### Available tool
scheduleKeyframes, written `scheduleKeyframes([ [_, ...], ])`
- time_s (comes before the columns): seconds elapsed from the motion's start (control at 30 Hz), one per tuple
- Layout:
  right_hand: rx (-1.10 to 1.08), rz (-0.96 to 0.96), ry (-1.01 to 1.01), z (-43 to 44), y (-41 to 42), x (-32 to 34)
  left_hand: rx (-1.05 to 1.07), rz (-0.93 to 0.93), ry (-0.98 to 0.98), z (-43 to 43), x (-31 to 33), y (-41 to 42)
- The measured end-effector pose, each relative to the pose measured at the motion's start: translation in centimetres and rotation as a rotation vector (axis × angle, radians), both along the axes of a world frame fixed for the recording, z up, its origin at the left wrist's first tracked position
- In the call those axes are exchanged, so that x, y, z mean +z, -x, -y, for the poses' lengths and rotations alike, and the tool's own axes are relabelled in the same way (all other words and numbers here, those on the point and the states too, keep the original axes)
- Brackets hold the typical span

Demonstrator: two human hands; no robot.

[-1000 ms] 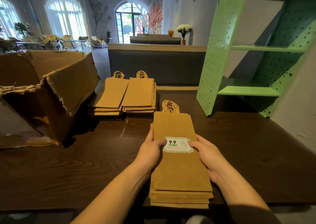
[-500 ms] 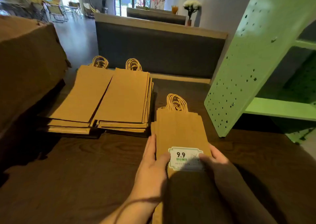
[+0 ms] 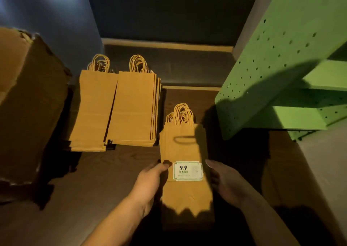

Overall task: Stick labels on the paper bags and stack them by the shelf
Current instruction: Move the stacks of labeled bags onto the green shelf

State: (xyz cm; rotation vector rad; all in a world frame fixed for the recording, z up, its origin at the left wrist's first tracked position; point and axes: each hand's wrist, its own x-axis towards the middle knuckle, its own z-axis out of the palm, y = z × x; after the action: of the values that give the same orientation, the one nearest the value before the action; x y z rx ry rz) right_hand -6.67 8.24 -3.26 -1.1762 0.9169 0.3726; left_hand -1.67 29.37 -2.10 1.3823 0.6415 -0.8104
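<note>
Between left hand (image 3: 150, 182) and right hand (image 3: 225, 185): labelled bag stack (image 3: 180, 148). Beyond left hand: two unlabelled bag stacks (image 3: 133, 106), cardboard box (image 3: 28, 105) further left. Beyond right hand: pegboard shelf (image 3: 262, 73).

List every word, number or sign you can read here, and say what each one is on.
"9.9": black digits on the white label stuck on the top paper bag of the nearest stack.
Green line under the digits, and the small print beside it on the same label: too blurred to read.
Other bag stacks, cardboard box, green shelf: no text visible.
</note>
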Motion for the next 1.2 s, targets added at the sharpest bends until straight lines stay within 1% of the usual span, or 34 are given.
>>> scheduleKeyframes([
  [0.1, 0.033, -0.085, -0.058, -0.4, -0.3, 1.2, -0.091, -0.101, -0.044, 0.5, 2.7, -0.6],
  [0.17, 0.062, -0.112, -0.045, -0.6, -0.8, 1.7, -0.112, -0.133, -0.08, 1.2, 3.1, -1.7],
  [0.27, 0.035, -0.157, -0.068, -0.4, -1.6, 2.3, -0.194, -0.145, -0.135, 2.0, 3.1, -3.2],
  [0.37, 0.059, -0.19, -0.071, -0.3, -2.2, 2.3, -0.265, -0.125, -0.212, 2.6, 2.7, -3.9],
  [0.43, 0.085, -0.213, -0.046, -0.7, -2.5, 1.9, -0.373, -0.106, -0.304, 3.0, 2.5, -3.9],
  [0.5, 0.126, -0.229, 0.019, -0.9, -2.7, 1.4, -0.499, -0.084, -0.442, 3.6, 1.8, -3.4],
  [0.57, 0.151, -0.233, 0.066, -0.7, -2.4, 0.4, -0.459, -0.077, -0.527, 4.3, 1.5, -2.6],
  [0.6, 0.142, -0.217, 0.056, -0.5, -2.1, -0.1, -0.39, -0.081, -0.512, 4.8, 1.7, -2.1],
  [0.67, 0.158, -0.171, 0.052, -0.8, -1.6, 0.9, -0.239, -0.131, -0.403, 5.6, 1.8, -1.2],
  [0.73, 0.202, -0.104, 0.105, -0.9, -1.2, 1.6, -0.109, -0.2, -0.324, 5.8, 1.6, -0.7],
  [0.8, 0.278, -0.036, 0.159, -0.9, -0.9, 2.4, 0.003, -0.278, -0.185, 5.5, 1.5, -0.1],
  [0.9, 0.476, 0.077, 0.362, -0.7, -0.7, 3.7, 0.165, -0.294, 0.015, 5.0, 1.9, 1.2],
  [0.97, 0.545, 0.121, 0.491, -0.6, -0.8, 5.0, 0.186, -0.274, 0.08, 5.1, 2.3, 2.0],
  [1.0, 0.565, 0.138, 0.533, -0.6, -1.0, 5.8, 0.157, -0.264, 0.066, 5.2, 2.8, 2.4],
  [1.03, 0.59, 0.155, 0.575, -0.5, -1.1, 6.6, 0.097, -0.242, 0.01, 5.3, 3.1, 2.7],
  [1.07, 0.635, 0.174, 0.629, -0.4, -1.3, 7.4, -0.016, -0.201, -0.087, 5.2, 3.7, 2.8],
  [1.1, 0.701, 0.184, 0.695, -0.3, -1.4, 8.3, -0.197, -0.132, -0.198, 4.8, 4.2, 2.8],
  [1.13, 0.792, 0.192, 0.781, -0.2, -1.6, 9.1, -0.428, -0.045, -0.324, 4.1, 5.1, 2.8],
  [1.17, 0.899, 0.199, 0.879, -0.2, -1.7, 10.0, -0.645, 0.076, -0.427, 3.5, 6.2, 2.8],
  [1.2, 1.008, 0.202, 0.975, -0.1, -1.8, 10.6, -0.809, 0.203, -0.483, 2.9, 7.5, 2.8],
])
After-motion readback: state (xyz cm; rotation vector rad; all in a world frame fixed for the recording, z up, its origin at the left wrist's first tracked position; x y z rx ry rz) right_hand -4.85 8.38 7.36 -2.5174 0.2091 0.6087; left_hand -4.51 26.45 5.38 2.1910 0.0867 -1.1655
